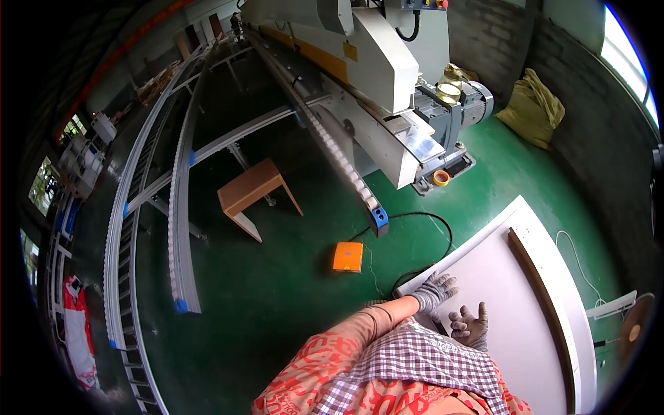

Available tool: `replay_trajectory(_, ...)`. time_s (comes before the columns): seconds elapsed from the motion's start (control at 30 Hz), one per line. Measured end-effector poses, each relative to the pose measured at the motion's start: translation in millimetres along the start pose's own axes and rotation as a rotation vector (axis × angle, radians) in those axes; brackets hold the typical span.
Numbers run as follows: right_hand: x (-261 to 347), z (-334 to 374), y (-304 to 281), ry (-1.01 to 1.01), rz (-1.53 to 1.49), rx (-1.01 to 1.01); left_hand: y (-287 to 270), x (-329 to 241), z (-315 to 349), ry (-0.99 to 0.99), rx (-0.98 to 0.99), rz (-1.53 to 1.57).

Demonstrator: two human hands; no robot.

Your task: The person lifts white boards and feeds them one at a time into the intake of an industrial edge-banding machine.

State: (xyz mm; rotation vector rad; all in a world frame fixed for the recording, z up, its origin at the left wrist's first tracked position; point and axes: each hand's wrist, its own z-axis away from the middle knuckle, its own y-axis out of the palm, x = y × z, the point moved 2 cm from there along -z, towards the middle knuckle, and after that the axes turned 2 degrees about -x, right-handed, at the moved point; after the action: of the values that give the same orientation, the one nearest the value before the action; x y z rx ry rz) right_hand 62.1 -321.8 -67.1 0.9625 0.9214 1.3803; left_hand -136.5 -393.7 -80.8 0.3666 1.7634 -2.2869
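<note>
My left hand (436,292), in a grey work glove, reaches over the near left edge of a white-topped table (498,294). Its fingers are stretched out, and nothing shows in them. Close beside it, my right hand (470,326), also gloved in grey, is held palm up in front of my checked apron (422,360). The right fingers are apart and slightly bent, with nothing in them. Along the right side of the tabletop runs a long dark-brown strip (546,308), apart from both hands, next to a pale panel (536,238).
Ahead stands a large white-grey machine (387,62) with a roller rail (346,162) ending in a blue cap. An orange box (348,256) and a black cable (443,225) lie on the green floor. Leftward are a wooden stool (252,187) and roller conveyors (181,221); a fan (635,325) stands right.
</note>
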Motion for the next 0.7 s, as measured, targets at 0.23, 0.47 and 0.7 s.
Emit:
replay_trajectory(0.23,5,-3,-11,-0.076,-0.179,-0.089,-1,0,-1,0.008,-0.015,0.015)
replay_trajectory(0.47,13,0,8,-0.083,-0.195,0.086,-7,-2,5,0.016,-0.023,0.029)
replay_trajectory(0.7,8,-6,20,-0.112,-0.196,0.176,-10,-3,5,0.012,-0.015,0.036)
